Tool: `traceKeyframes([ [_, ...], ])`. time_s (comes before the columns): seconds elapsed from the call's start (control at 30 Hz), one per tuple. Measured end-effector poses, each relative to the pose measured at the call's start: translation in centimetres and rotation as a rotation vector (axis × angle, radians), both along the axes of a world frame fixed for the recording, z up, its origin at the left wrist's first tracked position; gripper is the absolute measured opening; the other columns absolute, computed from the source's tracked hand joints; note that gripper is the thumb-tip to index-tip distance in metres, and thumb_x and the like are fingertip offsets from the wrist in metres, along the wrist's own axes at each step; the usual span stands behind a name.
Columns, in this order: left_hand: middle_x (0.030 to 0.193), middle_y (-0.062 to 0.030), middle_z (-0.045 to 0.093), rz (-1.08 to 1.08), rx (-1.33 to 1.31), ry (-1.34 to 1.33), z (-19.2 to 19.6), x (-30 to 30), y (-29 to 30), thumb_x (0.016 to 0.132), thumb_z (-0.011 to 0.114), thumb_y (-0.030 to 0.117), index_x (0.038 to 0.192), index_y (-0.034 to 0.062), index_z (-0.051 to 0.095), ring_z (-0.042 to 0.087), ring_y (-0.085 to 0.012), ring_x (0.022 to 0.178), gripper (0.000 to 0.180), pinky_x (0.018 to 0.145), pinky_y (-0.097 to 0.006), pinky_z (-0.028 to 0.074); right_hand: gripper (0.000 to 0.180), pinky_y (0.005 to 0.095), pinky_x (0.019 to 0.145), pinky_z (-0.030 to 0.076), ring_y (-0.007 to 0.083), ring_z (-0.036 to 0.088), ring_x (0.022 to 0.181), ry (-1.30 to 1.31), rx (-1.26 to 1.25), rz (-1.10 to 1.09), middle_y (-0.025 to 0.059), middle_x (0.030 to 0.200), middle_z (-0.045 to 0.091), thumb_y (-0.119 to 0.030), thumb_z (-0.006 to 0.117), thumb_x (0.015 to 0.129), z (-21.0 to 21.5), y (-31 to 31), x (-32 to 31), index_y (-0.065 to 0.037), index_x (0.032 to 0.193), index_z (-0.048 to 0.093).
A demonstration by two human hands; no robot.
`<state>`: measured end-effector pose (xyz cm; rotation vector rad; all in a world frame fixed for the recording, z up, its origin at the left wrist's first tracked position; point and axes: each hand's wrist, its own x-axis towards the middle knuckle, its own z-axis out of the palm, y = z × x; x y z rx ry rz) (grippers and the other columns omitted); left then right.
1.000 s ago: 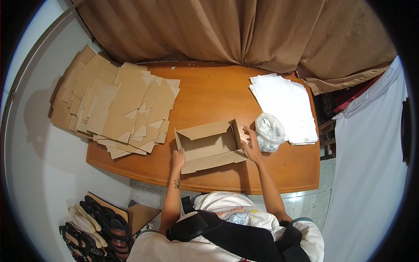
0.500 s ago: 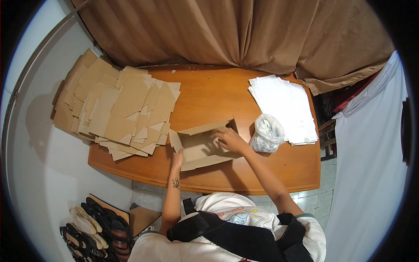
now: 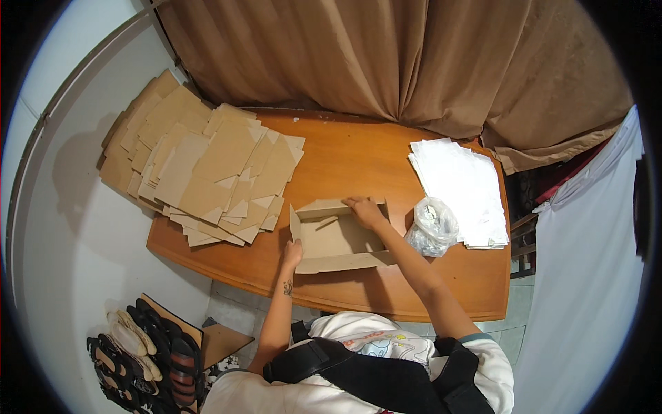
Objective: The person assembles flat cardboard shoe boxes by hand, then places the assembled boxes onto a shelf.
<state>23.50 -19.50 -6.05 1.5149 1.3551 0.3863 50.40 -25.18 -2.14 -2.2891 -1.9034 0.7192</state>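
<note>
An open brown cardboard box (image 3: 341, 263) sits on the wooden table in front of me, its inside facing up. My left hand (image 3: 293, 253) grips the box's near left corner, thumb over the edge. At the far wall, toward its right end, my right hand (image 3: 364, 211) is closed over the upper edge, with its fingertips partly hidden. A narrow cardboard flap shows inside the box along the far wall. Just right of the box stands a clear plastic bag (image 3: 433, 224) of small items too blurred to name.
A large heap of flat cardboard blanks (image 3: 214, 172) covers the left of the wooden table (image 3: 345, 155). White paper sheets (image 3: 462, 186) are stacked at the right. Brown curtains (image 3: 331, 62) hang behind. Several sandals (image 3: 148, 352) stand on a rack at lower left.
My right hand has moved from inside the box to its far wall. The box has turned slightly and lies straighter. My left hand keeps its hold, and the whole view has shifted somewhat.
</note>
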Motion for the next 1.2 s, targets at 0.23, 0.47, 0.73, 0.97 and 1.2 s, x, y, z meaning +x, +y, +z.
traceKeyframes([
  [0.23, 0.101, -0.0373, 0.058, -0.004, -0.115, -0.038, 2.2, 0.2, 0.0, 0.086, 0.042, 0.029, 0.095, -0.0203, 0.054, 0.057, -0.0430, 0.104, 0.051, 0.090, -0.043, 0.042, 0.066, 0.0459, 0.105, 0.030, 0.0327, 0.039, 0.127, 0.128, 0.209, 0.299, 0.0157, 0.138, 0.042, -0.037, 0.066, 0.077, 7.4, -5.6, 2.0, -0.017, 0.136, 0.044],
  [0.47, 0.122, -0.0347, 0.049, 0.075, -0.170, 0.015, -1.3, 0.0, 0.8, 0.087, 0.043, 0.032, 0.117, -0.0194, 0.044, 0.048, -0.0387, 0.119, 0.060, 0.100, -0.039, 0.035, 0.083, 0.0442, 0.108, 0.028, 0.0339, 0.038, 0.129, 0.375, -0.227, 0.237, 0.0179, 0.138, 0.043, -0.054, 0.073, 0.066, 8.6, -10.6, 3.1, -0.017, 0.135, 0.046],
  [0.73, 0.125, -0.0214, 0.053, 0.194, -0.403, -0.119, -3.4, -1.0, 1.1, 0.088, 0.046, 0.033, 0.127, -0.0053, 0.045, 0.050, -0.0323, 0.116, 0.055, 0.097, -0.047, 0.037, 0.042, 0.0350, 0.087, 0.047, 0.0268, 0.060, 0.102, 0.559, -0.103, 0.102, 0.0135, 0.114, 0.062, -0.040, 0.061, 0.086, 6.6, -10.4, 4.1, -0.011, 0.116, 0.062],
  [0.97, 0.127, -0.0159, 0.051, 0.107, -0.468, -0.450, -1.0, -0.5, -0.2, 0.095, 0.034, 0.045, 0.134, 0.0021, 0.041, 0.046, -0.0265, 0.120, 0.059, 0.095, -0.042, 0.040, 0.027, 0.0362, 0.081, 0.048, 0.0301, 0.059, 0.093, 0.179, 0.313, -0.140, 0.0121, 0.106, 0.061, -0.027, 0.063, 0.085, 4.0, -9.2, 3.1, -0.007, 0.103, 0.063],
  [1.2, 0.145, -0.0249, 0.023, -0.035, 0.294, -0.175, 4.2, 2.4, -2.9, 0.091, 0.049, 0.012, 0.145, 0.0010, 0.019, 0.027, -0.0397, 0.133, 0.063, 0.107, -0.042, 0.027, 0.026, 0.0419, 0.091, 0.039, 0.0286, 0.049, 0.110, -0.103, 0.633, -0.050, 0.0099, 0.112, 0.054, -0.019, 0.067, 0.077, 2.4, -9.1, 0.9, -0.011, 0.102, 0.060],
])
